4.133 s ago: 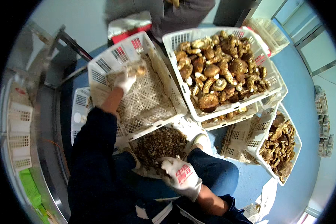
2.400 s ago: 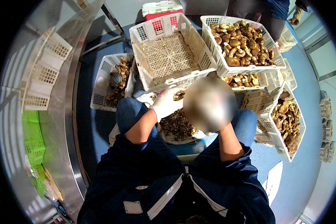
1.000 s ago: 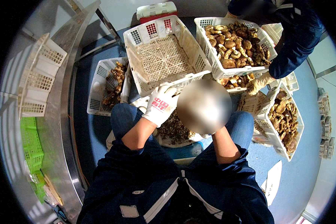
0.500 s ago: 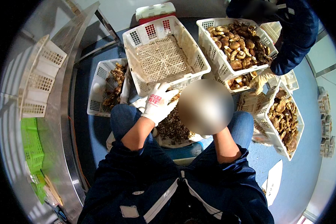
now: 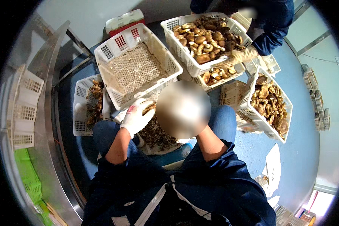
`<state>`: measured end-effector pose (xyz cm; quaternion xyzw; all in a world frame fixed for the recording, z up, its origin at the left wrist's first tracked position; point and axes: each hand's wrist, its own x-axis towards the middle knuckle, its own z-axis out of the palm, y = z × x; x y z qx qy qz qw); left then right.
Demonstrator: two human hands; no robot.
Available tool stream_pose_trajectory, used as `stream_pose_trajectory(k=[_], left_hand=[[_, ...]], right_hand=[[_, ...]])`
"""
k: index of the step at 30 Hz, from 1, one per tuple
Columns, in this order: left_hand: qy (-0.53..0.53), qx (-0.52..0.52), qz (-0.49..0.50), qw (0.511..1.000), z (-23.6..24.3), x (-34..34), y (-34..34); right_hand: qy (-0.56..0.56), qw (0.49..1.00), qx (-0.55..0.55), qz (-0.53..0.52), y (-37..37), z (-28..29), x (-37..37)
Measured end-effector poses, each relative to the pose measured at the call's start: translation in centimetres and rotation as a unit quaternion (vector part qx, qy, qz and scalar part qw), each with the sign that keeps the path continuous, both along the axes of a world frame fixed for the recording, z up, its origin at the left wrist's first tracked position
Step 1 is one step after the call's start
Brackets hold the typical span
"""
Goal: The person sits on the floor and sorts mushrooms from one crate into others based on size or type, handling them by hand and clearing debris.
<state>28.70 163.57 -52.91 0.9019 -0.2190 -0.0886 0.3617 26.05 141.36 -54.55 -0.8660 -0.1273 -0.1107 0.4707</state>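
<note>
While the left hand [image 5: 135,117] grips a brown mushroom [image 5: 149,108], right hand [image 5: 187,113] blurred, its hold unclear

Pale walls [image 5: 332,162] border the blue floor [image 5: 303,128] and metal table [image 5: 51,162].

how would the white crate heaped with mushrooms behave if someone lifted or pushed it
The heaped crate is probably heavy, since mushrooms fill most of it. Being loose and mostly rounded, they could roll if it tilts. It may also slide or tip if shoved, as it seems stacked on a lower crate.
</note>
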Motion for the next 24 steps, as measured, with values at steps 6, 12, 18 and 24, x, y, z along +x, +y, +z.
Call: stream_pose_trajectory(k=[6,12,18,24], left_hand=[[-0.008,0.037,-0.001,0.999,0.0,-0.2,-0.8],[0.026,-0.042,0.041,0.998,-2.2,0.6,0.1],[0.076,-0.143,-0.002,0.987,-6.9,1.8,1.5],[0.156,-0.251,0.012,0.955,-6.2,1.6,0.9]], right_hand=[[-0.001,1.0,0.005,-0.019,-0.6,-0.2,-0.6],[-0.002,1.0,0.0,-0.022,-0.4,0.0,-1.2],[0.001,1.0,0.003,-0.014,-0.6,0.2,-1.4],[0.007,1.0,0.001,-0.007,-0.7,0.4,-1.3]])
